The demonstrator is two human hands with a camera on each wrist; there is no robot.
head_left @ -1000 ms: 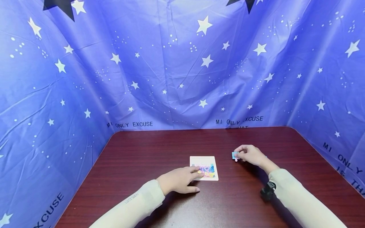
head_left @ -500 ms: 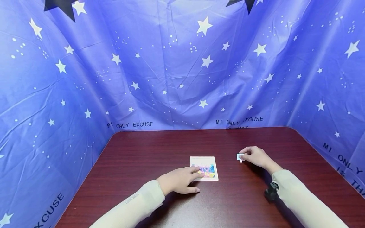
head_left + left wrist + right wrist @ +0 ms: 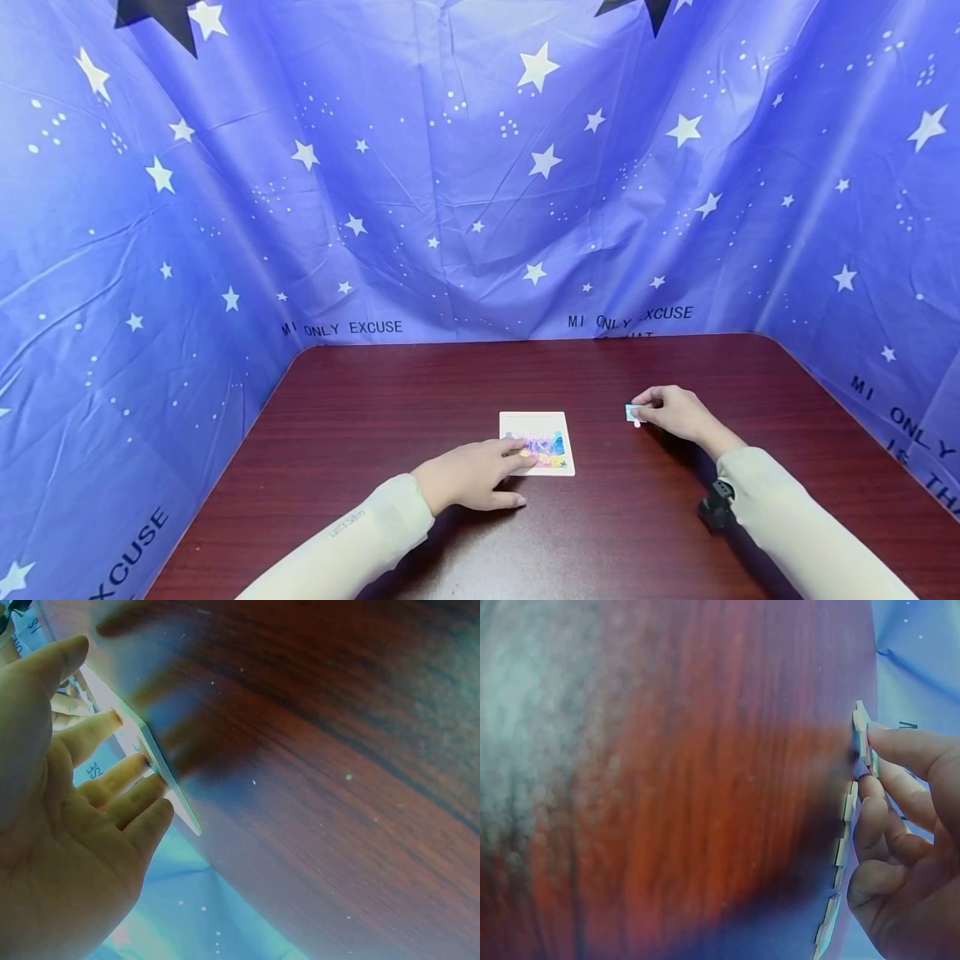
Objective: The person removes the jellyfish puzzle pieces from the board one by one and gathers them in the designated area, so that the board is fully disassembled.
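blue curtain (image 3: 480, 192) saying "MI ONLY EXCUSE", tiny sleeve print (image 3: 347, 524) I can't read, light-blue puzzle piece (image 3: 630, 412) pinched in my right hand (image 3: 673, 414), picture board (image 3: 532, 419) off to its left, my left hand (image 3: 471, 475) resting there, fingers kinda spread

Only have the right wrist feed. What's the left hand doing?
Observer: Left hand is at the flat board, fingers over its left part.
Operator: What's on the board's face?
Observer: A colourful picture inside a white border, partly covered by the fingers.
Operator: And the small piece my view shows in the right hand, is it touching the board?
Observer: No. Head view shows the small piece apart from it, to the right, with tabletop showing between.
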